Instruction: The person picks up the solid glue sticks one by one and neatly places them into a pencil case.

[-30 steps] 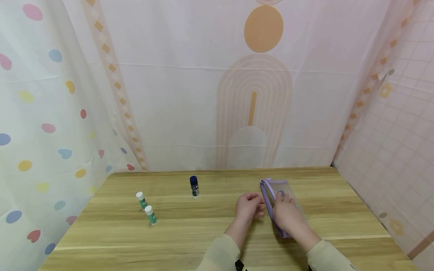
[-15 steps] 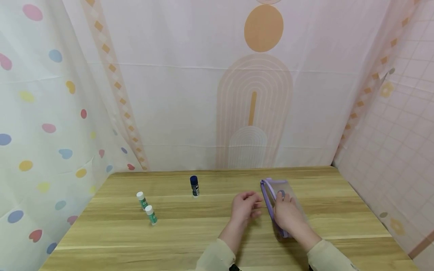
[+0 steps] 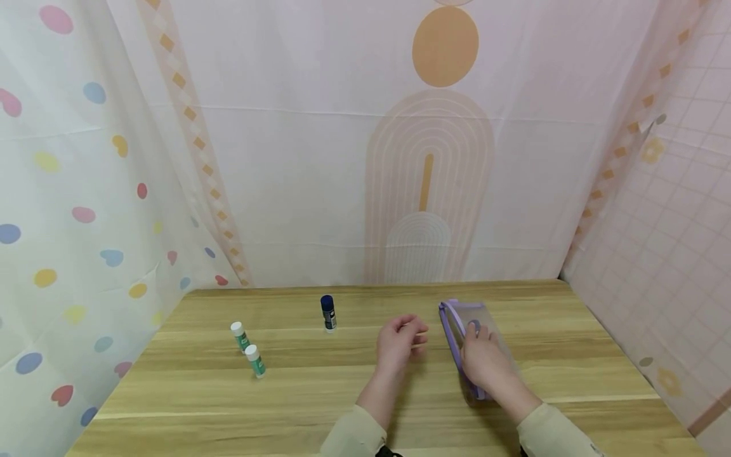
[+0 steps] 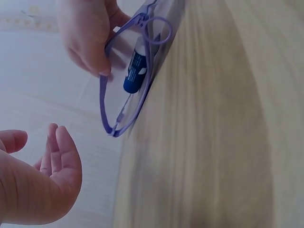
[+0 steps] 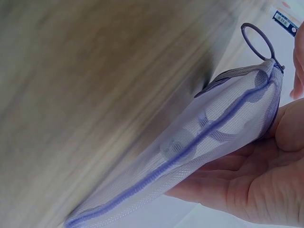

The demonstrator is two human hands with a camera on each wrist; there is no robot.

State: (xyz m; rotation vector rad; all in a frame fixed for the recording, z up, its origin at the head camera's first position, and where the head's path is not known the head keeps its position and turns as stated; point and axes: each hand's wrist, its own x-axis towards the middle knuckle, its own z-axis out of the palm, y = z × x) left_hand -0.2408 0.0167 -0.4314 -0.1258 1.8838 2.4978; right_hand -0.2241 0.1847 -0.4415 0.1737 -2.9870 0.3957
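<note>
A translucent mesh zipper pouch (image 3: 474, 312) with purple edging lies at the right of the table. My right hand (image 3: 484, 363) grips its upper edge, thumb at the purple rim, and the mouth gapes toward the left. Through that mouth a blue tube like a glue stick (image 4: 136, 71) shows inside the pouch in the left wrist view. My left hand (image 3: 400, 343) hovers left of the pouch, fingers loosely bent, holding nothing. In the right wrist view, the right fingers (image 5: 213, 183) lie behind the mesh, and a round zipper pull (image 5: 270, 43) sticks out at one end.
A navy-capped tube (image 3: 328, 313) stands upright toward the back of the wooden table (image 3: 320, 400). Two green tubes with white caps, one farther back (image 3: 240, 337) and one nearer (image 3: 255, 362), stand close together at the left. Patterned curtains (image 3: 297, 190) enclose the back and sides.
My left hand has drawn away from the pouch's mouth, moving left and slightly back. The right hand and the pouch have stayed in place.
</note>
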